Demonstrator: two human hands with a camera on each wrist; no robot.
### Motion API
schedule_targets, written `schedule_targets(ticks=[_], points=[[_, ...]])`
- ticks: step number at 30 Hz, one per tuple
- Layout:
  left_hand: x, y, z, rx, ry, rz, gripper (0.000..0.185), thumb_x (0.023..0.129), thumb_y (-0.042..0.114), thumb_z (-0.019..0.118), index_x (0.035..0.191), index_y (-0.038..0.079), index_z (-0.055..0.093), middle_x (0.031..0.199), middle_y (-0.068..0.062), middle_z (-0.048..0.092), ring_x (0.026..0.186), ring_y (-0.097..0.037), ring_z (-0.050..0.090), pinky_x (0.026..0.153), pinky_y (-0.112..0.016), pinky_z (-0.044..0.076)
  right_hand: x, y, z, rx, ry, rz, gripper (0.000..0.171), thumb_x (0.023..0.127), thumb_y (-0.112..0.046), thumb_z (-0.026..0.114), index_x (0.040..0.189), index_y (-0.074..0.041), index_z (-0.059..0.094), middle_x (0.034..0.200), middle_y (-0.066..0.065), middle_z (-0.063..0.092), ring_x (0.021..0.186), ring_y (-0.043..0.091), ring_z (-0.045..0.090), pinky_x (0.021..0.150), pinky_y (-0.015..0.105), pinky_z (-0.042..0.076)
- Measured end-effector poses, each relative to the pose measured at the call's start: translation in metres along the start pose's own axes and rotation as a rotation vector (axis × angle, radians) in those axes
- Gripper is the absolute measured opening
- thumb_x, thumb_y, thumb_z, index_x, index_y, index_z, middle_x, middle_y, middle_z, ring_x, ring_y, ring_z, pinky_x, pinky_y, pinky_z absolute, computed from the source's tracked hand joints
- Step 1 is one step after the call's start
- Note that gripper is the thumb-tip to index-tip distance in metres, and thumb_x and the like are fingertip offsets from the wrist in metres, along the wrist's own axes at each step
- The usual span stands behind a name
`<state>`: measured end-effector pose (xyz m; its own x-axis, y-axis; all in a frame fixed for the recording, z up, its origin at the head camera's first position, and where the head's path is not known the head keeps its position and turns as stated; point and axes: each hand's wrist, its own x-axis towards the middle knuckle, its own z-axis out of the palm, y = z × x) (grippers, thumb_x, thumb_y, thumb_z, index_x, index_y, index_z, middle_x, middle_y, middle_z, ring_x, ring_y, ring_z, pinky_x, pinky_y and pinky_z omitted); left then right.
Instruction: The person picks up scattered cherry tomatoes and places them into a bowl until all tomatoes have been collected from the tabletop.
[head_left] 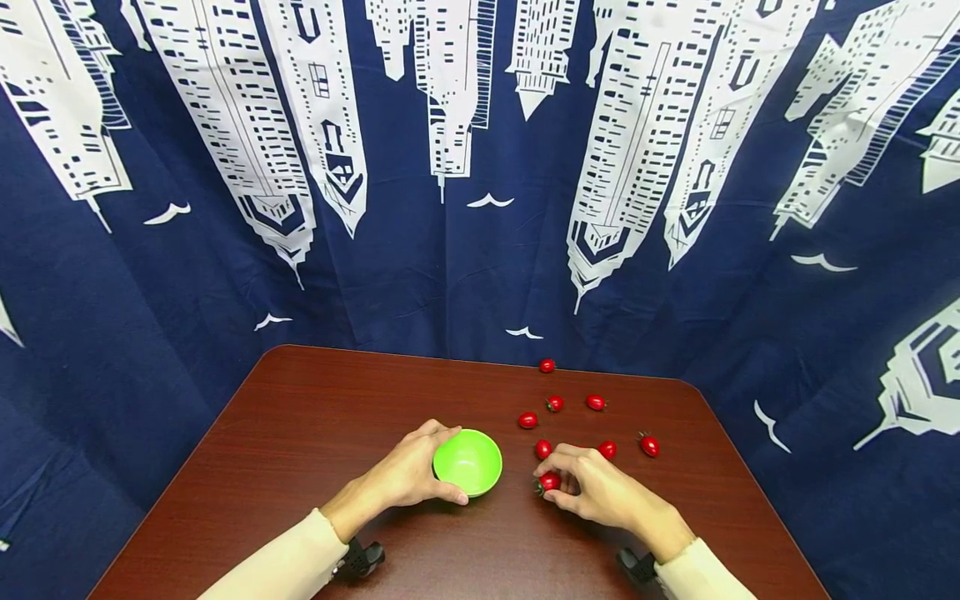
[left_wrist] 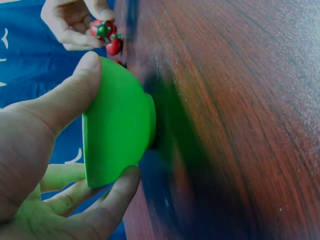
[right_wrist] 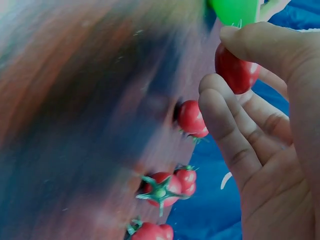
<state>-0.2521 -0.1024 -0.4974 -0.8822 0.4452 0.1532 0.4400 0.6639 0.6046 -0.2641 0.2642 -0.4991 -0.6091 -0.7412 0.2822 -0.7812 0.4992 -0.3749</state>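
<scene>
My left hand [head_left: 408, 468] grips the side of a bright green bowl [head_left: 474, 465], thumb on the near rim and fingers round the far side. The bowl is upright and its visible inside holds nothing. In the left wrist view the bowl [left_wrist: 117, 125] is seen from the side; whether its foot touches the table I cannot tell. To the right of the bowl, my right hand [head_left: 600, 492] pinches a red cherry tomato [head_left: 548, 482] between thumb and fingers. That tomato [right_wrist: 235, 70] hangs clear of the table in the right wrist view.
Several more cherry tomatoes lie scattered on the brown wooden table [head_left: 337, 400], one beside my right fingers [head_left: 543, 449], another at the far edge [head_left: 547, 365], and one at the right [head_left: 649, 445]. A dark blue cloth with white buildings [head_left: 405, 275] hangs behind the table.
</scene>
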Motion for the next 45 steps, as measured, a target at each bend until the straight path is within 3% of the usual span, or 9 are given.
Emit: schedule_targets(ticks=[11, 25, 30, 45], points=[[0.000, 0.002, -0.001, 0.009, 0.000, -0.012, 0.112, 0.073, 0.038, 0.114, 0.164, -0.002, 0.062, 0.135, -0.010, 0.071, 0.126, -0.031, 0.072, 0.110, -0.053, 0.063, 0.021, -0.008, -0.004, -0.035, 0.035, -0.018, 0.028, 0.097, -0.006, 0.093, 0.123, -0.013, 0.084, 0.102, -0.008, 0.076, 0.081, -0.006, 0.062, 0.073, 0.014, 0.057], [0.002, 0.001, -0.001, 0.030, -0.005, -0.006, 0.113, 0.073, 0.042, 0.114, 0.164, -0.002, 0.063, 0.134, -0.010, 0.071, 0.124, -0.030, 0.071, 0.107, -0.053, 0.064, 0.051, -0.024, -0.011, -0.056, 0.054, -0.048, 0.026, 0.100, -0.010, 0.093, 0.124, -0.013, 0.084, 0.102, -0.004, 0.075, 0.086, 0.004, 0.067, 0.073, 0.020, 0.061], [0.001, 0.003, 0.000, 0.027, -0.004, -0.004, 0.113, 0.072, 0.041, 0.114, 0.163, -0.003, 0.063, 0.132, -0.009, 0.071, 0.122, -0.029, 0.071, 0.105, -0.050, 0.064, 0.059, -0.027, -0.012, -0.049, 0.058, -0.052, 0.025, 0.101, -0.012, 0.092, 0.125, -0.014, 0.084, 0.103, -0.005, 0.074, 0.085, 0.006, 0.068, 0.074, 0.017, 0.059], [0.005, -0.001, 0.000, 0.014, 0.004, -0.010, 0.110, 0.071, 0.043, 0.114, 0.160, -0.001, 0.065, 0.135, -0.007, 0.072, 0.122, -0.027, 0.071, 0.105, -0.047, 0.063, 0.094, -0.034, -0.006, -0.004, 0.037, -0.054, 0.023, 0.101, -0.008, 0.090, 0.122, -0.012, 0.083, 0.105, -0.002, 0.075, 0.083, 0.000, 0.063, 0.075, 0.015, 0.059]])
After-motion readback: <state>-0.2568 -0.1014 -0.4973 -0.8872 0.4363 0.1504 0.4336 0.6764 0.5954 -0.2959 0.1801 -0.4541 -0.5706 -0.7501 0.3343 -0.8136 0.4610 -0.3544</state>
